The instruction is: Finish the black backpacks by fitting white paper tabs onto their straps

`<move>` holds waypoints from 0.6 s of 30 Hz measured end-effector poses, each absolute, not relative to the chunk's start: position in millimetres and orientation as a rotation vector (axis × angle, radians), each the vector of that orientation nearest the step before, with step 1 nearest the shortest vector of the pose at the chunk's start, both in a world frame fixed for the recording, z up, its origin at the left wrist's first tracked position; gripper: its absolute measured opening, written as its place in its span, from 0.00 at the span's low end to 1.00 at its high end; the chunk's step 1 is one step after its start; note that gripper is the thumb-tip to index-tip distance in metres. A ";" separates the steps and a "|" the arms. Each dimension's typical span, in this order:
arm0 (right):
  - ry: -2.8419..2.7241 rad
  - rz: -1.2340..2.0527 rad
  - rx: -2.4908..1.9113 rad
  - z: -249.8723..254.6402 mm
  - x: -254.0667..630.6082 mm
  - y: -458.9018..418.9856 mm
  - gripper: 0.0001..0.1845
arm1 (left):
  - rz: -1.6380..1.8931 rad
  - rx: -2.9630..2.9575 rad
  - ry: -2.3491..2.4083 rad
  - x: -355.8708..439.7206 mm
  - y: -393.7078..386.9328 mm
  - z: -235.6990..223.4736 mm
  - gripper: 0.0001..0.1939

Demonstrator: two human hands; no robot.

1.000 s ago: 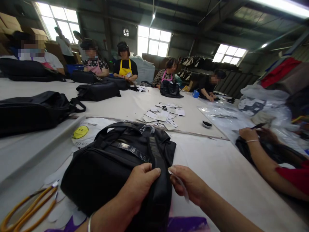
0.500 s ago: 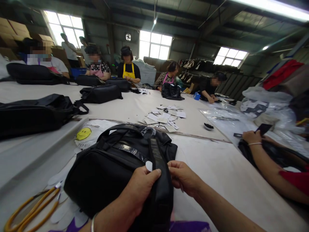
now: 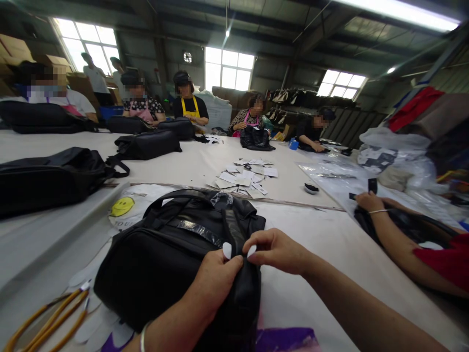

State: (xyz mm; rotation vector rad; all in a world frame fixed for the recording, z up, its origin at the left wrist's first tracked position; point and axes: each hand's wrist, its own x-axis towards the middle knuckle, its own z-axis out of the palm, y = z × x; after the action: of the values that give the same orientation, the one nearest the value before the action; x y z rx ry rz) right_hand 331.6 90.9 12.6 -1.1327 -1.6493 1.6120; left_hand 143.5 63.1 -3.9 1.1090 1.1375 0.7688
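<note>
A black backpack (image 3: 146,274) lies in front of me, its top handle and a glossy band facing up. My left hand (image 3: 214,281) is closed on the backpack's shoulder strap (image 3: 232,230), thumb pressed on top. A small white rounded piece (image 3: 227,251) stands up beside that thumb; whether the fingers pinch it is hidden. Just right of the strap, my right hand (image 3: 280,252) pinches another small white rounded piece (image 3: 251,251) between thumb and fingers. Its fingertips are close to the left thumb.
Orange-handled scissors (image 3: 54,320) and loose white pieces (image 3: 97,322) lie at lower left. Beyond the backpack is a pile of paper tags (image 3: 242,178), with a small bowl (image 3: 311,188) to its right. A co-worker's arm (image 3: 394,234) handles another black bag at right. More black bags (image 3: 47,178) lie left.
My right hand has risen from the strap's right side to its top, and the white piece in its fingers now shows. The left hand keeps its hold. The whole view has shifted slightly.
</note>
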 end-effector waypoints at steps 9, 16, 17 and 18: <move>-1.797 1.454 -1.372 35.8 306.5 102.3 0.07 | 0.741 1.306 1.167 142.4 65.3 -10.2 0.14; -1.787 1.625 -1.407 36.1 303.1 114.9 0.18 | 0.715 1.322 1.181 144.9 64.6 -1.9 0.12; -1.807 1.626 -1.409 36.0 302.3 116.5 0.19 | 0.713 1.324 1.181 144.9 64.5 -1.0 0.12; -1.835 1.616 -1.419 36.4 301.4 117.8 0.20 | 0.712 1.326 1.182 144.8 64.5 -0.4 0.12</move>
State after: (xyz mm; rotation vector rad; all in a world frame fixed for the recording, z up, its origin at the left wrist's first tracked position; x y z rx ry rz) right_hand 301.4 117.8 36.4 -1.4192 -1.8349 1.6158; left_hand 144.8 64.5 -0.4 1.3258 1.1821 0.7122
